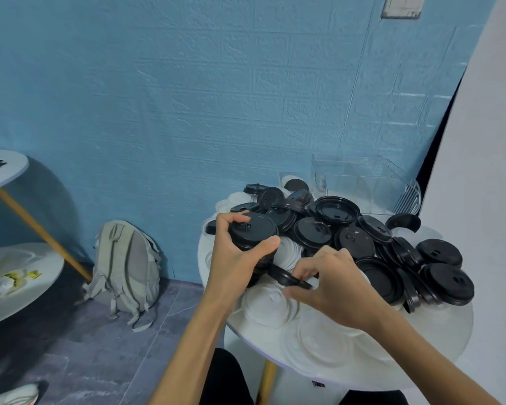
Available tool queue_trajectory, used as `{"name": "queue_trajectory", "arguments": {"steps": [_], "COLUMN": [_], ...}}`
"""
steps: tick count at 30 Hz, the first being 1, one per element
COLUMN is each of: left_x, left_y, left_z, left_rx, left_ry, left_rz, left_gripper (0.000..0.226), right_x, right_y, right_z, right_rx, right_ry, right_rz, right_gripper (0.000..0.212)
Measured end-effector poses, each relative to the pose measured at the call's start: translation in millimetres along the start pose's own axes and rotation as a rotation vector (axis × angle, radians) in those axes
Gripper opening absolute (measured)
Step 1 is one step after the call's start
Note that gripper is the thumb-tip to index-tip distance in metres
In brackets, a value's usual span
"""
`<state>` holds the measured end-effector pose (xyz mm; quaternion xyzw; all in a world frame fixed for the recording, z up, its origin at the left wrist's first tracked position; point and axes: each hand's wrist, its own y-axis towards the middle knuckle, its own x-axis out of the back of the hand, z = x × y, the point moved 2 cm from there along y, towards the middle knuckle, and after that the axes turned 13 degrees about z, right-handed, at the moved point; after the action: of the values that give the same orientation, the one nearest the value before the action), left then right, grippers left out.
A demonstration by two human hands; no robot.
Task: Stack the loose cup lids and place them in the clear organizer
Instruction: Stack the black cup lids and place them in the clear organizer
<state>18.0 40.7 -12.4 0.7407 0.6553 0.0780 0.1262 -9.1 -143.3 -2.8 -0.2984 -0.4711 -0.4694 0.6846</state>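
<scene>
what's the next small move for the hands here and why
Probably bring the single black lid pinched by the right hand onto the stack of black lids gripped by the left hand. The two sit close together, and the clear organizer holds no stack yet.

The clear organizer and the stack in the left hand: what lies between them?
In the head view, a heap of loose black lids lies between the clear organizer and the stack the left hand grips.

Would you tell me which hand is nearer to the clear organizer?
Right. The right hand pinches a black lid below the clear organizer; the left hand, gripping a lid stack, is farther left.
</scene>
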Motion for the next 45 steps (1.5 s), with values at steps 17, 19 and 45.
{"name": "queue_trajectory", "arguments": {"steps": [17,19,45], "left_x": [-2,-7,-23], "left_y": [-3,-3,-2], "left_z": [0,0,-11], "left_rx": [-0.075,-0.081,-0.124], "left_ry": [0.027,0.075,0.027], "left_rz": [0.118,0.151,0.165], "left_gripper": [0.067,0.071,0.064], "right_x": [69,66,36], "right_y": [7,16,39], "right_z": [-10,-10,18], "right_rx": [-0.018,0.013,-0.064], "right_ry": [1.058,1.237,1.194], "right_rz": [-0.304,-0.202,-0.005], "right_gripper": [0.014,0.01,0.028]}}
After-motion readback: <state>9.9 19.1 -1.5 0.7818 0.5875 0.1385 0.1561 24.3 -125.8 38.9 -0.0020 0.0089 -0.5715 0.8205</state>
